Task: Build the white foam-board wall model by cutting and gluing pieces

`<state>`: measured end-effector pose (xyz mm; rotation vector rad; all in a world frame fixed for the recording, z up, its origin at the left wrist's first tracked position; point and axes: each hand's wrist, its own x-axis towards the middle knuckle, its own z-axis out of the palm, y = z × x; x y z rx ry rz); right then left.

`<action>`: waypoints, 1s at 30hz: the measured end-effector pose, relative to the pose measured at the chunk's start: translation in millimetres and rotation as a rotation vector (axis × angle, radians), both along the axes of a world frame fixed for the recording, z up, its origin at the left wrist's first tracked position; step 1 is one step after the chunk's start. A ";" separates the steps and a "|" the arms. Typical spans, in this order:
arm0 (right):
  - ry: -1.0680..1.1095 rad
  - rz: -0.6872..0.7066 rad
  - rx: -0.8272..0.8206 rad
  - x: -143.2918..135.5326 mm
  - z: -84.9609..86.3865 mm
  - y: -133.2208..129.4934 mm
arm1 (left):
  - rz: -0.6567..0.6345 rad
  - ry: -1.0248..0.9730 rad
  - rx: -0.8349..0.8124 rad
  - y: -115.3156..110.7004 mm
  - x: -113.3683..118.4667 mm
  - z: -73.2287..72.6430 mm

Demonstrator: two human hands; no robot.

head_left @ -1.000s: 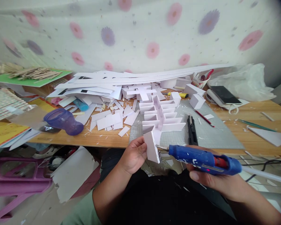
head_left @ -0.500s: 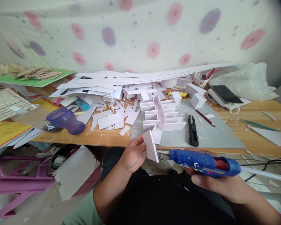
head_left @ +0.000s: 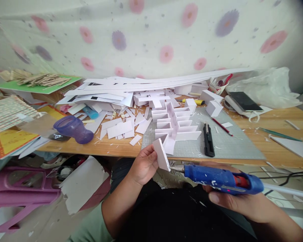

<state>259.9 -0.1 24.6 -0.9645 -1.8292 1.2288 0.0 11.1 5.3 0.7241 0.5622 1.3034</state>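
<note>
My left hand (head_left: 144, 165) pinches a small white foam board piece (head_left: 161, 155) between thumb and fingers, holding it tilted just off the table's front edge. In my right hand (head_left: 238, 201) is a blue glue gun (head_left: 218, 178), a glue stick trailing from its back end. Its metal nozzle points left and meets, or nearly meets, the lower end of the board's right edge. Behind the held piece, a white foam board model (head_left: 174, 124) with rows of upright dividers stands on the grey cutting mat (head_left: 232, 144).
Right of the model lies a black utility knife (head_left: 208, 140), with a red pencil (head_left: 222, 127) beyond it. White offcuts (head_left: 120, 129) and a purple boot-shaped cup (head_left: 74, 129) occupy the left. A phone (head_left: 245, 101) lies at the back right. A pink stool (head_left: 22, 193) stands below the table.
The glue gun's nozzle has slid down along the board's edge toward its lower end. The gun sits slightly lower and farther right. My left hand keeps its grip, and the view has shifted slightly.
</note>
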 end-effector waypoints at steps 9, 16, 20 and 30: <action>-0.053 0.016 0.131 8.5 -6.7 6.8 | 0.051 0.008 -0.020 -0.5 -2.0 1.2; 0.090 -0.032 -0.069 9.1 -18.9 4.4 | 0.182 0.264 0.012 -9.3 -12.5 14.5; 0.257 -0.119 -0.269 1.1 -9.9 2.9 | 0.369 0.552 0.132 -13.1 -26.8 20.2; 0.350 -0.164 -0.212 6.0 -20.0 18.7 | 0.462 1.207 0.396 -11.1 -42.2 42.8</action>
